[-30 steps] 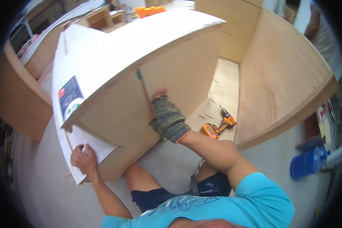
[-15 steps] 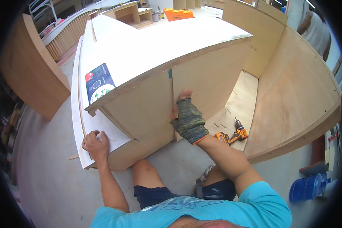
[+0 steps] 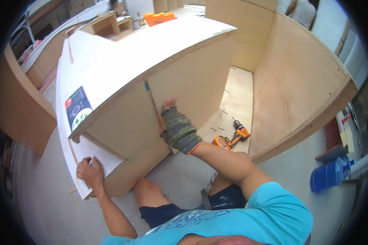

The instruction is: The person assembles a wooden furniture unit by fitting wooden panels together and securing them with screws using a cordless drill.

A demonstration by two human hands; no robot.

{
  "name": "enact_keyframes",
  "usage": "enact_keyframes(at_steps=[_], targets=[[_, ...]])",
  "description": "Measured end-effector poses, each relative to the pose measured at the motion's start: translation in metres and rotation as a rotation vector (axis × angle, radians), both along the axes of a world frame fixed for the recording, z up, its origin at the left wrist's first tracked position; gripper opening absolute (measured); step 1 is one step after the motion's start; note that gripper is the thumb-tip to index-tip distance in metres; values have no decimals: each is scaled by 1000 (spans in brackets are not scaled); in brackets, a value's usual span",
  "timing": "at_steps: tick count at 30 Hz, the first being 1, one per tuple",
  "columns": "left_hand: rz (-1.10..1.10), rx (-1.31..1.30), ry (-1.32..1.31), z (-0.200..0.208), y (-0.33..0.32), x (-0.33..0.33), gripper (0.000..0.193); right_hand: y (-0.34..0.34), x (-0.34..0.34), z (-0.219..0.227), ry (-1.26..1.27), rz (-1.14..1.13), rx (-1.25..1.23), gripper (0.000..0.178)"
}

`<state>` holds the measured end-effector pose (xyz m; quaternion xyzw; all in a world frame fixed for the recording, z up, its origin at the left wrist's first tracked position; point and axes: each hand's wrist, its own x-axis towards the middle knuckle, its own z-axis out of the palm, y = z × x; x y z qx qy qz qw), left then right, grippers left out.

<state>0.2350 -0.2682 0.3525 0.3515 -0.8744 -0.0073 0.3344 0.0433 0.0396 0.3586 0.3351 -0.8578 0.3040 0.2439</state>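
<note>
A large box-like wooden cabinet (image 3: 122, 122) with a white top face stands before me. My left hand (image 3: 90, 171), bare, is curled over the edge of its lower white-faced board (image 3: 108, 157). My right hand (image 3: 178, 126), in a grey-green fingerless knit glove, lies against the plywood side with its fingers stretched out. Next to it, a narrow brown strip (image 3: 151, 96) with a teal upper end runs down the panel; whether it is a separate piece or a seam, I cannot tell. A printed label (image 3: 78, 108) sits on the white top.
To the right, an orange-black cordless drill (image 3: 238, 134) lies with loose screws inside an open plywood carcass (image 3: 298, 90). A blue water jug (image 3: 327, 175) lies on the floor at far right. A curved wooden panel (image 3: 22, 106) stands left. An orange case (image 3: 159, 18) and a person (image 3: 302, 12) are behind.
The view has swung right, so the cabinet and drill sit further left in the picture. Both hands keep their places on the cabinet.
</note>
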Motion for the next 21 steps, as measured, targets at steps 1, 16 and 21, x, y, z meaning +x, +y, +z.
enact_keyframes(at_steps=[1,16,21], targets=[[25,-3,-18,0,-3,5,24,-4,2,4,4,-15,4,92],[81,-85,-41,-7,-8,2,30,0,5,16,-177,39,13,94],[34,-131,-33,-13,-11,0,34,6,6,14,-185,31,30,96]])
